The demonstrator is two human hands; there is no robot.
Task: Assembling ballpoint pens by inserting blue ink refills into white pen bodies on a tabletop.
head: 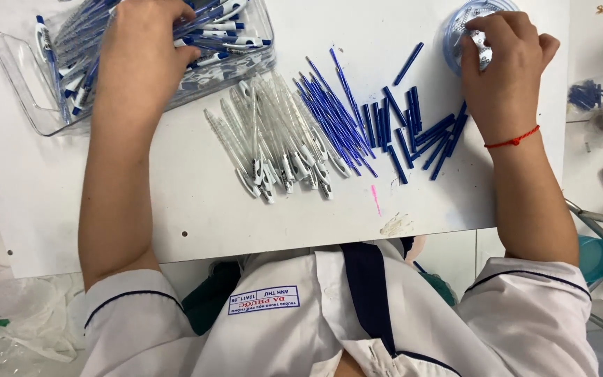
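Head view shows the left hand (141, 52) gripping finished pens (211, 31) lying crosswise in the clear tray (29, 105) at the board's far-left edge, while right hand (504, 63) fingers curl into a round blue tub (458, 28).

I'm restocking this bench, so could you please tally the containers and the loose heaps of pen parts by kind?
Clear rectangular tray: 1
Round blue tub: 1
Heap of clear pen barrels: 1
Heap of long blue refills: 1
Heap of short blue pieces: 1
Total: 5
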